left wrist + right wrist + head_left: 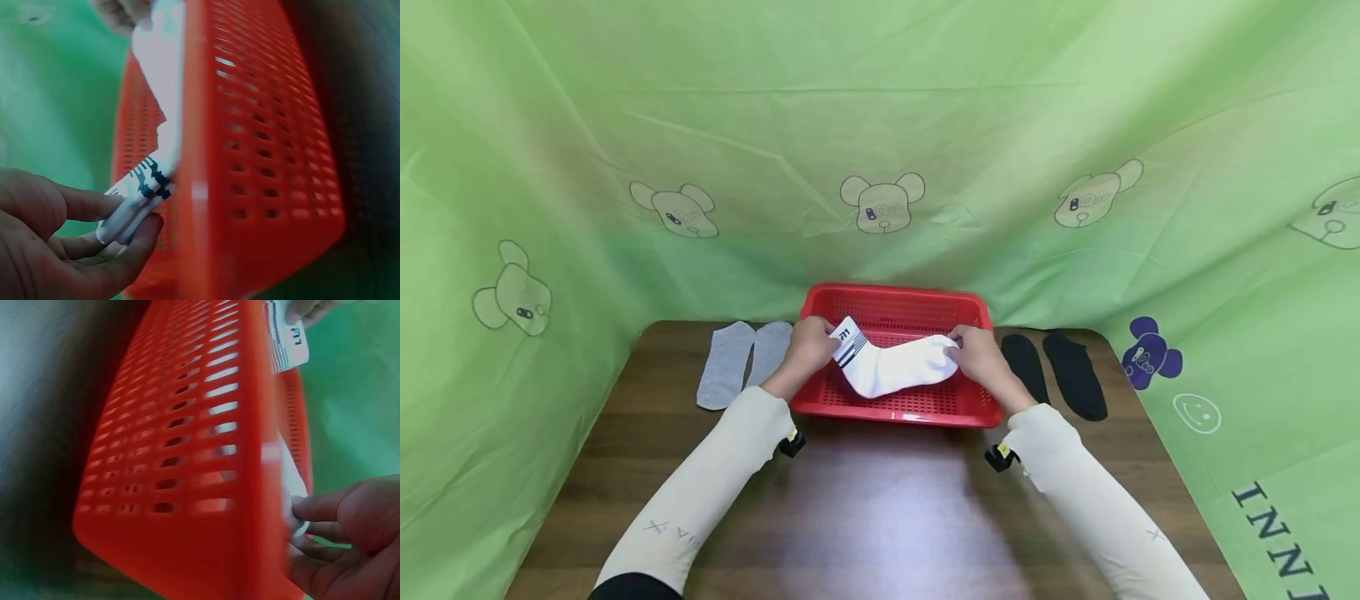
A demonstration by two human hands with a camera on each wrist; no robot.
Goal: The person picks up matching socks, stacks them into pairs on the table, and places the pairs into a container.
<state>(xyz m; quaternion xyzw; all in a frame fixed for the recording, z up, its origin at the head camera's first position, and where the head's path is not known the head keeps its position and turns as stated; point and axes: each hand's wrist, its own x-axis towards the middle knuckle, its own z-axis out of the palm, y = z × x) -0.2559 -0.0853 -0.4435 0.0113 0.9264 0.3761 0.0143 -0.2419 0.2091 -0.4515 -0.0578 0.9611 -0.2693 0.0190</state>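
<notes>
A white sock (901, 367) with black stripes and lettering at its cuff stretches between both hands, over the red plastic basket (895, 414). At the cuff, my left hand (809, 346) pinches the sock between thumb and fingers; the left wrist view shows the folded, striped cuff (140, 194) in that grip. My right hand (983, 358) pinches the toe end, and in the right wrist view its thumb and fingers close on the white toe (299, 506). Part of the sock is hidden behind the basket wall in both wrist views.
Two grey socks (724, 367) lie flat on the wooden table (880, 517) left of the basket. To its right lie two black socks (1075, 375). A green curtain (880, 125) with printed bear heads hangs behind and at both sides.
</notes>
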